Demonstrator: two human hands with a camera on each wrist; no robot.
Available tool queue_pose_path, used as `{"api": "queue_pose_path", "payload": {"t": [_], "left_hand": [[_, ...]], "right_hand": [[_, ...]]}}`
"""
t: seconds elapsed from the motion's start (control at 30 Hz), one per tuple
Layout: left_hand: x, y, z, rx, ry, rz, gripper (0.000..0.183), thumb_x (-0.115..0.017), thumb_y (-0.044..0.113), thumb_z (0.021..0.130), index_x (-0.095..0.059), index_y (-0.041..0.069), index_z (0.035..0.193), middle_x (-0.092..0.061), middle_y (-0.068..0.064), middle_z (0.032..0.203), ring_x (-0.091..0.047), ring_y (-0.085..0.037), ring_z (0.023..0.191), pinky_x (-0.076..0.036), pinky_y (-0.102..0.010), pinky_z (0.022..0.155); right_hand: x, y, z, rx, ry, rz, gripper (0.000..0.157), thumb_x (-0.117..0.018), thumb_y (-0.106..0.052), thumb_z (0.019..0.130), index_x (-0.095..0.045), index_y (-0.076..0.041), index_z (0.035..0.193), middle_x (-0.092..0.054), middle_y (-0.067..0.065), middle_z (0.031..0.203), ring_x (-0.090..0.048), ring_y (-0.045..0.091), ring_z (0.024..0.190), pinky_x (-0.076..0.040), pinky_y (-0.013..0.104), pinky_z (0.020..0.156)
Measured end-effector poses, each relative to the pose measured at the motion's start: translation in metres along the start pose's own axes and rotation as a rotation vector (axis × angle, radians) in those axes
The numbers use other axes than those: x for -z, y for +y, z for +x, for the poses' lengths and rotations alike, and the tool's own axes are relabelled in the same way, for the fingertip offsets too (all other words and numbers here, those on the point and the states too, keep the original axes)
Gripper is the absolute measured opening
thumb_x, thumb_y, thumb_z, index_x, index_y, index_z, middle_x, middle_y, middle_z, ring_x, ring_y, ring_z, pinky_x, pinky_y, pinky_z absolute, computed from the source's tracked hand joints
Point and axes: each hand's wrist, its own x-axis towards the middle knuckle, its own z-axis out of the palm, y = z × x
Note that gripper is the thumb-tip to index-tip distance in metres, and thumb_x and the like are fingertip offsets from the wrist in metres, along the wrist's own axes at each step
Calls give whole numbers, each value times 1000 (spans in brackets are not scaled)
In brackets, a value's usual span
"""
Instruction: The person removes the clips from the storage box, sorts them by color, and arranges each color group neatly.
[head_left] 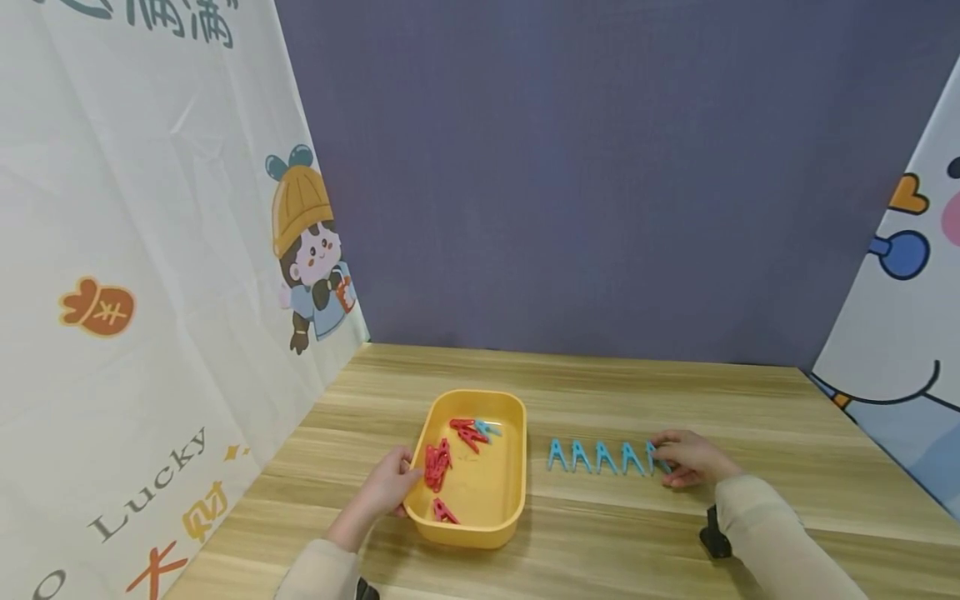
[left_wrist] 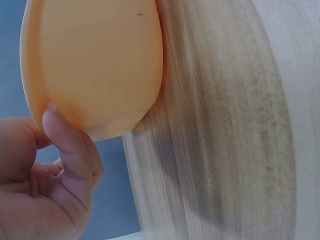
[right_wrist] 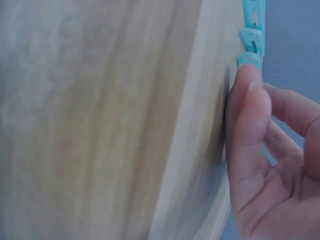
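Note:
A yellow plastic tray (head_left: 519,500) stands on the table, and my left hand (head_left: 390,483) pinches its left rim between thumb and fingers. Inside lie several red clothespins (head_left: 437,468) and one blue clothespin (head_left: 487,427). To the right of the tray, several blue clothespins (head_left: 603,457) stand in a straight row, jaws toward me. My right hand (head_left: 692,458) pinches the rightmost blue clothespin (head_left: 651,452), partly hidden by the fingers. In the right wrist view, thumb and fingers meet right at the end of the row of clothespins (right_wrist: 252,37).
The wooden table (head_left: 600,550) runs back to a dark blue-grey partition (head_left: 585,192). A white printed sheet (head_left: 172,217) hangs along the left side, and another printed sheet (head_left: 885,342) borders the right. Small dark straps show at both wrists.

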Motion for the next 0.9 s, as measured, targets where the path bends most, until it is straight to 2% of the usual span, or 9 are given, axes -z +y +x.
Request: {"api": "queue_pose_path", "payload": {"t": [0.2,0.43,0.63,0.9], "left_hand": [[0,-1,1,-6,-4,-5,10,-51,5,92,-45,0,97,-46,-8,73,-48,-13,45,-45,-23,37],[0,-2,1,-9,0,-4,9,-51,5,92,-45,0,97,-45,-7,73,-47,-13,44,-45,-22,36],[0,0,1,-3,-7,-11,10,-50,5,93,-44,-1,98,-46,-7,73,-47,-12,45,-45,-23,37],[0,1,-1,-2,-6,-20,10,-50,4,93,-44,-2,98,-45,-8,73,-47,-12,45,-44,-22,37]], "right_hand": [[1,-3,-1,3,45,-7,49,-50,-11,92,-31,15,129,-41,3,66,-60,16,55,-53,24,49],[7,-22,-2,50,90,-26,53,-47,-13,93,-26,14,133,-47,3,58,-60,15,53,-53,25,49],[11,-44,-4,86,81,-76,54,-46,-17,95,-24,13,135,-43,8,74,-62,19,60,-54,29,53],[12,-80,-2,155,77,-81,56,-46,-18,96,-22,12,136,-43,21,95,-63,21,69,-56,34,61]]}}
